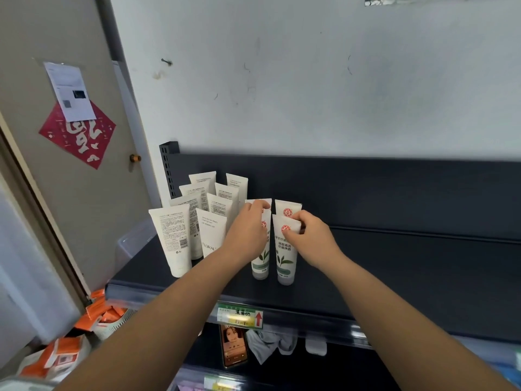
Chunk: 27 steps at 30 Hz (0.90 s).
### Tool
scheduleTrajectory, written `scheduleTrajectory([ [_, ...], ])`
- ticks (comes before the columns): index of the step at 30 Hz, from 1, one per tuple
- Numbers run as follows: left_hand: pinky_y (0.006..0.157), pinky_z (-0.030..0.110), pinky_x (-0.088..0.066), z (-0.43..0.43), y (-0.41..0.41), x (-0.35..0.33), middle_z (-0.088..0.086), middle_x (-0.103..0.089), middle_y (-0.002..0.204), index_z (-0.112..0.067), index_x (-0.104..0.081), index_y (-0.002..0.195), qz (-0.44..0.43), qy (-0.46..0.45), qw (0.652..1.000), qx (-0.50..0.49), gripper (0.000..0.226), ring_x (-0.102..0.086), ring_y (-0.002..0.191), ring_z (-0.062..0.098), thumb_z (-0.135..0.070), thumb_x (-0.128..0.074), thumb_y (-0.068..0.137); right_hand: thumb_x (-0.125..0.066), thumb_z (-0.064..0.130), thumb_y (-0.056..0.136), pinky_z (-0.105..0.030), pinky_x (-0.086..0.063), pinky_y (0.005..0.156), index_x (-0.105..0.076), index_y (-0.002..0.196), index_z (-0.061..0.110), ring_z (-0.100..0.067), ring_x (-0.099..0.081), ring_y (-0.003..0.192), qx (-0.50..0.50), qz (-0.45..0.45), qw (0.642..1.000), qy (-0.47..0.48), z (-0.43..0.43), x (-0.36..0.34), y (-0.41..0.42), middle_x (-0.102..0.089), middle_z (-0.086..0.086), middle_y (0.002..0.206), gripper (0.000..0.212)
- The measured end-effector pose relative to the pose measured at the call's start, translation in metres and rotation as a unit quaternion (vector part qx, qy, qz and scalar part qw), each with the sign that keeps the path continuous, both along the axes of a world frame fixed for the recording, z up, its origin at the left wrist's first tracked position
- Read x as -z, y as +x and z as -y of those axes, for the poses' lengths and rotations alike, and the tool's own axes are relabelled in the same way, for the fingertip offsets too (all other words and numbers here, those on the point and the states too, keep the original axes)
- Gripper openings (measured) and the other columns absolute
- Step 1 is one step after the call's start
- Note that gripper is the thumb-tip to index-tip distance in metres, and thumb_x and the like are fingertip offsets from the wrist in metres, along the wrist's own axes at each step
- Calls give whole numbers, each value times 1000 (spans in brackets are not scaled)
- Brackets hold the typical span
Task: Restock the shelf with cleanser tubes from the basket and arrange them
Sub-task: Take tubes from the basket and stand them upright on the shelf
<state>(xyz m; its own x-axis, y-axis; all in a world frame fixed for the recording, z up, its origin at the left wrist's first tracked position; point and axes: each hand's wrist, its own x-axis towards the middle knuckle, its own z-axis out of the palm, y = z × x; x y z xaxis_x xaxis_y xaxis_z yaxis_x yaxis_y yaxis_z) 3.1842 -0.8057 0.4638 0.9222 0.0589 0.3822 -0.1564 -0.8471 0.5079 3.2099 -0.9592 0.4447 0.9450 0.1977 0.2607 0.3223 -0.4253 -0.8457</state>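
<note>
Scuffed white wall rises behind a dark shelf (394, 266) whose right half is bare. Standing on their caps at the left end is a block of white FLORAL tubes (197, 221), two files deep toward the back panel. Just beside them stand four green-leaf cleanser tubes (286, 249) with red seals, two in front and two behind.

Both hands work this smaller group. The left hand (249, 235) curls over the crimped top of the front-left tube, its fingers closed on it and reaching to the one behind. The right hand (313, 235) pinches the top edge of the front-right tube between thumb and fingers. Neither tube looks lifted; both caps appear to rest on the shelf.

The step in hand seems to be squaring these tubes up. To do it well, I would keep the caps down and slide rather than lift, since tall tubes on narrow caps tip easily, and a fall leftward would knock the FLORAL block. Labels should face front and the two files stay parallel.

Nothing here can be made out as the basket. Low at left, a pale bin (110, 325) holds orange packets (110, 316), with more loose below it.
</note>
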Motion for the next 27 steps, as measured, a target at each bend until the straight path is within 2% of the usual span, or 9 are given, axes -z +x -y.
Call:
scheduleTrajectory([
  [4,86,16,-28,-1,-4,-3,4,-40,142,-18,-39,139,-9,19,1000,5,49,-45,122,18,-8,-54,93,-60,22,87,-22,-44,54,-63,106,17,-8,-61,70,0,-6,999,-51,2,-5,-3,-65,6,90,20],
  [7,84,15,-28,0,-8,-7,4,-37,145,-19,-36,142,-17,38,999,13,50,-49,117,15,-14,-52,95,-61,24,87,-30,-53,61,-63,98,16,-13,-65,78,3,-2,996,-91,3,-11,-4,-66,3,92,14],
  [10,92,15,-25,3,-14,-12,4,-31,149,-18,-32,146,-19,56,998,21,55,-39,130,16,-15,-52,95,-62,25,86,-31,-56,72,-62,109,20,-11,-64,88,0,7,994,-111,5,-18,-7,-64,8,105,23],
  [13,106,25,-29,6,-22,-19,3,-32,149,-16,-32,146,-7,68,997,20,56,-34,136,18,-14,-51,94,-61,27,85,-35,-54,84,-59,122,21,-12,-60,100,5,45,989,-141,8,-28,-13,-62,8,116,37],
  [17,108,31,-32,6,-32,-25,3,-37,146,-15,-36,144,32,97,995,3,52,-36,134,19,-16,-50,94,-58,29,88,-36,-53,82,-57,118,21,-14,-59,96,19,105,972,-207,14,-41,-22,-61,5,113,32],
  [20,112,30,-27,4,-43,-27,3,-36,149,-14,-34,146,40,126,991,-16,54,-33,137,19,-19,-52,95,-54,31,91,-36,-52,83,-55,124,20,-16,-58,100,17,141,957,-254,20,-47,-29,-59,3,117,35],
  [23,117,30,-17,1,-57,-25,4,-25,158,-12,-25,151,19,144,989,-29,64,-20,145,19,-23,-53,93,-52,31,93,-38,-51,88,-51,132,18,-19,-56,108,-4,162,944,-288,23,-50,-37,-57,0,127,42],
  [27,120,36,-6,-6,-82,-19,4,-5,163,-14,-8,155,-27,169,983,-69,74,-2,150,21,-26,-50,95,-51,29,94,-37,-42,103,-45,139,15,-21,-48,125,-43,196,927,-316,16,-48,-52,-51,-2,140,48],
])
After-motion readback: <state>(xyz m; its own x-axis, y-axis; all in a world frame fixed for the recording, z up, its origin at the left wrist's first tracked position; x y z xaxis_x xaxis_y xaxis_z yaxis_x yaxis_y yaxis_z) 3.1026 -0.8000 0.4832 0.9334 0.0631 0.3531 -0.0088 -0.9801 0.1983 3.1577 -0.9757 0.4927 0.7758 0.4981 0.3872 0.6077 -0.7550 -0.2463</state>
